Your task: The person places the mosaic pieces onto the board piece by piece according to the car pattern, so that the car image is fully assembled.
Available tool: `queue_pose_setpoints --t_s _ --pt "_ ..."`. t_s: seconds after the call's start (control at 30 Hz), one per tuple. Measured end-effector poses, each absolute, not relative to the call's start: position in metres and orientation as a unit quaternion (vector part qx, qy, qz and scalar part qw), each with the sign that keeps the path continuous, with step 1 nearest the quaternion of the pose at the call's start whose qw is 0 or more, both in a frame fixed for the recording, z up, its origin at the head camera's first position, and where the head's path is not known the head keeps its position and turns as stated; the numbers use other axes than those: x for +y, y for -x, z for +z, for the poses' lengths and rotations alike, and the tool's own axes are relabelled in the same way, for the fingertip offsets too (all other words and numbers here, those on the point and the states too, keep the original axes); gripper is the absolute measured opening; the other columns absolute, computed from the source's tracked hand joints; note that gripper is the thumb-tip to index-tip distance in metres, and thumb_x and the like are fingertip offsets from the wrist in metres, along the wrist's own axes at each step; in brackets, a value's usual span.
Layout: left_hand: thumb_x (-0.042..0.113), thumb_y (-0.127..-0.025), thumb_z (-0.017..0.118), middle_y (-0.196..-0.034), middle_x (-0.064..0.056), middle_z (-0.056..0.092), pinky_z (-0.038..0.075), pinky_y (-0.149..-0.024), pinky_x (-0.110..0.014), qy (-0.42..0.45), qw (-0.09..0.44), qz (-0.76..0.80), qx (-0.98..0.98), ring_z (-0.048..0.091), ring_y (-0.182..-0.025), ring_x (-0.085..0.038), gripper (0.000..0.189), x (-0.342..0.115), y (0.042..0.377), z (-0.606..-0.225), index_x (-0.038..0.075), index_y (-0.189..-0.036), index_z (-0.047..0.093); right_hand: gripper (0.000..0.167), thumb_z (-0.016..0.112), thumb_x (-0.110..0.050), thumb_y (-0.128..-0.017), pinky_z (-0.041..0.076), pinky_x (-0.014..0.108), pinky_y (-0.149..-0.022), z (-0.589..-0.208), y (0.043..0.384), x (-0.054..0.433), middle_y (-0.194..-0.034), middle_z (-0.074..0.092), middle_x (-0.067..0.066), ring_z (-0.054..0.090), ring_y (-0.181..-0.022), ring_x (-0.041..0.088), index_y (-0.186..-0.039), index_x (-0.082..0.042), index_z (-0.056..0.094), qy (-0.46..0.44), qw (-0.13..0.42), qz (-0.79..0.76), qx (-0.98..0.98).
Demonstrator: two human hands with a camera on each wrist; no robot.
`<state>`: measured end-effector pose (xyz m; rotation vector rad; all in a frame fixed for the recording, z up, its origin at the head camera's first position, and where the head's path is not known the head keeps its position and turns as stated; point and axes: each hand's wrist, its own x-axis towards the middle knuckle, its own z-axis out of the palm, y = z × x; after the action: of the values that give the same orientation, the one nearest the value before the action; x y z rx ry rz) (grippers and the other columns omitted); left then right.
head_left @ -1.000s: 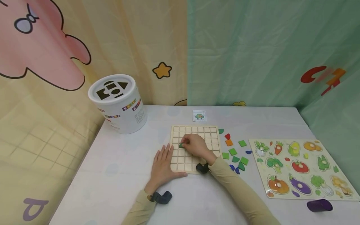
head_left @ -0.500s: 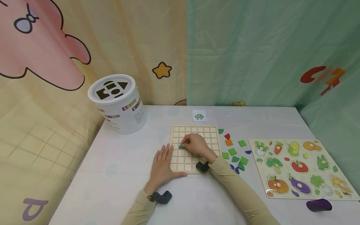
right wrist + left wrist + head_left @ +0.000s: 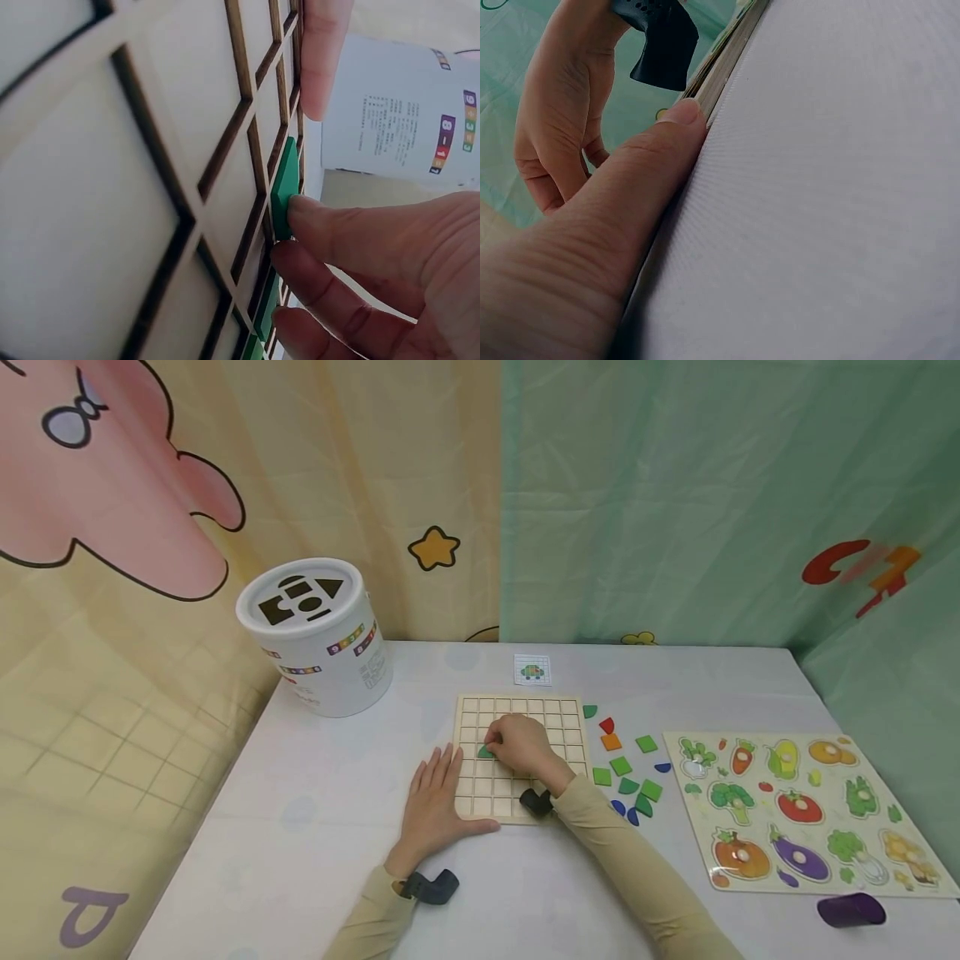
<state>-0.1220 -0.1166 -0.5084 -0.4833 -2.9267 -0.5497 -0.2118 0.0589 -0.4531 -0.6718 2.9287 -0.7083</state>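
Observation:
My right hand [image 3: 519, 743] is over the wooden grid board [image 3: 474, 787], thumb and index finger pinching the edge of a dark green quarter-circle tile [image 3: 486, 752]. In the right wrist view this tile [image 3: 285, 187] lies almost flat on a grid cell, the thumb tip against it. Below it, another dark green tile [image 3: 266, 306] and a sliver of lighter green sit in the grid, by the other fingertips. The head view hides these behind the hand. My left hand [image 3: 431, 814] lies with fingers spread at the board's left side, its thumb along the front edge.
Loose green, red, orange and blue tiles [image 3: 620, 766] lie right of the board. A picture card [image 3: 532, 670] is behind it. A white bucket [image 3: 322, 660] stands back left. Farther right are a vegetable puzzle board [image 3: 757, 827] and a dark purple cylinder [image 3: 851, 910].
The green quarter-circle tile has shifted slightly toward the near side and settled lower on the grid, my right fingers staying at it. My left hand has kept its place.

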Motion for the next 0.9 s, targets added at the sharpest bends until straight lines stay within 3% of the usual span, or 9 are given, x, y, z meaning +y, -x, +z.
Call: queue_pose_setpoints --t_s 0.2,0.3,0.47,0.67,0.9 --pt "0.079 -0.062 0.064 -0.154 -0.017 0.021 0.009 -0.114 -0.045 0.162 0.064 -0.177 -0.969 0.013 -0.142 -0.031 0.124 -0.117 0.122 -0.508 0.001 -0.149 0.023 0.007 0.074 -0.02 -0.083 0.047 0.028 -0.06 -0.453 0.211 0.059 -0.072 0.06 -0.009 0.053 -0.067 0.008 -0.077 -0.02 0.073 0.221 0.024 -0.215 0.951" --pt "0.078 -0.062 0.065 -0.154 -0.017 0.021 0.009 -0.114 -0.045 0.162 0.065 -0.176 -0.969 0.013 -0.142 -0.031 0.124 -0.117 0.121 -0.508 0.001 -0.149 0.023 0.003 0.073 -0.018 -0.085 0.049 0.029 -0.065 -0.455 0.21 0.061 -0.079 0.064 -0.007 0.057 -0.072 0.01 -0.083 -0.018 0.075 0.231 0.03 -0.223 0.947" --pt "0.078 -0.062 0.065 -0.154 -0.017 0.02 0.008 -0.114 -0.045 0.16 0.062 -0.177 -0.969 0.012 -0.142 -0.031 0.124 -0.116 0.122 -0.507 0.001 -0.149 0.023 0.014 0.067 -0.01 -0.087 0.048 0.03 -0.07 -0.456 0.206 0.072 -0.09 0.068 0.0 0.057 -0.079 0.013 -0.098 -0.01 0.075 0.268 0.043 -0.253 0.929" --pt "0.078 -0.063 0.065 -0.154 -0.017 0.02 0.008 -0.114 -0.045 0.158 0.059 -0.178 -0.969 0.012 -0.142 -0.03 0.123 -0.115 0.121 -0.507 0.002 -0.15 0.022 0.015 0.065 -0.012 -0.089 0.045 0.03 -0.066 -0.456 0.2 0.101 -0.082 0.06 -0.004 0.05 -0.073 0.012 -0.101 -0.009 0.073 0.272 0.034 -0.303 0.913" --pt "0.077 -0.063 0.066 -0.155 -0.016 0.018 0.007 -0.114 -0.045 0.154 0.05 -0.183 -0.97 0.01 -0.142 -0.03 0.123 -0.115 0.122 -0.507 0.002 -0.15 0.022 0.013 0.067 -0.014 -0.089 0.046 0.03 -0.061 -0.455 0.199 0.151 -0.08 0.06 -0.004 0.052 -0.069 0.013 -0.098 -0.006 0.073 0.234 0.004 -0.335 0.913"
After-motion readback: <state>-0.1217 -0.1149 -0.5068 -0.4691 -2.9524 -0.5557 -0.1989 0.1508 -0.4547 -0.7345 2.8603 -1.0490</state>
